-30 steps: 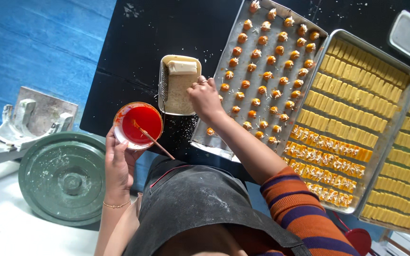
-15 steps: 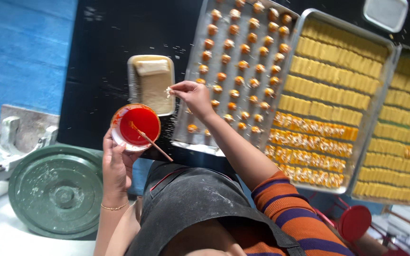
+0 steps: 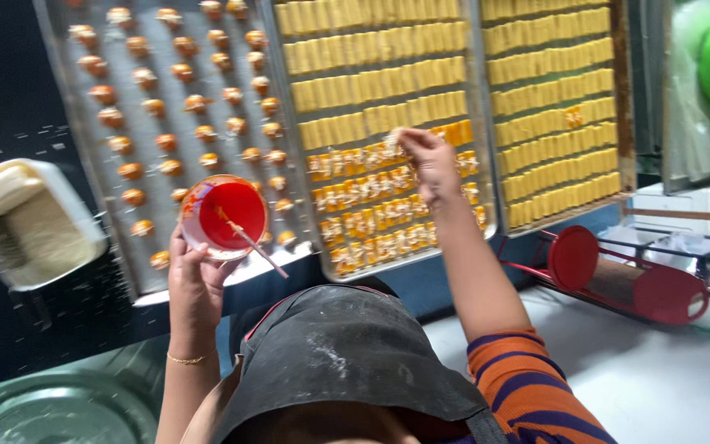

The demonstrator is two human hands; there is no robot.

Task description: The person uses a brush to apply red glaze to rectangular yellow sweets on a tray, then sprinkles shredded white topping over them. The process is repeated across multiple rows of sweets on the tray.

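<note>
1. My left hand (image 3: 195,284) is clamped on a small red bowl (image 3: 225,215), fingers wrapped under its rim. The bowl holds red-orange glaze, and a thin brush (image 3: 250,244) leans out of it toward me.
2. My right hand (image 3: 426,160) hovers over the middle tray (image 3: 480,156), fingers pinched together on a bit of pale topping (image 3: 394,140), just above the sticks.
3. In that tray, the near rows of sticks (image 3: 371,214) look glazed orange and sprinkled. I judge those done.
4. The far rows (image 3: 371,82) are plain yellow, no glaze, no topping. These look left to do, and they are most of the tray.
5. The right tray (image 3: 554,107) is nearly all plain yellow too, so untouched as far as I can tell.
6. The left tray (image 3: 67,123) holds small round pieces with orange tops; they look glazed.
7. The tub (image 3: 34,226) with pale crumbs sits at the far left, well apart from my right hand.
</note>
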